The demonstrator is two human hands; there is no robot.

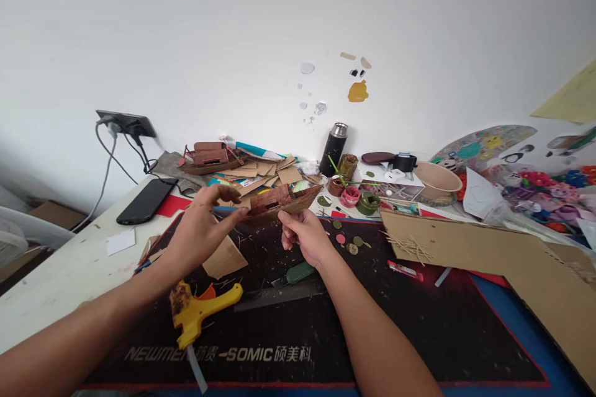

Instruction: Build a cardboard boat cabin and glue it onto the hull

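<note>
A small brown model boat (272, 201) with a cabin is held up above the black desk mat (372, 310). My right hand (302, 232) pinches the lower side of its hull, thumb in front and fingers curled beneath. At the boat's left end is my left hand (207, 220), its thumb tip close to or touching the hull. The fingers there are curved and apart from the thumb, with a gap between them. Below my hands lie a yellow glue gun (200, 310) with a glue stick, a green-handled cutter (299, 272) and a cardboard piece (225, 258).
A second model boat (209, 157) sits behind, beside cardboard scraps (261, 170). Paint jars (350, 196) and a black thermos (333, 149) stand near the wall. To the right are thin sticks (412, 247) on cardboard (456, 239) and a red cutter (405, 270). A phone (146, 201) lies left.
</note>
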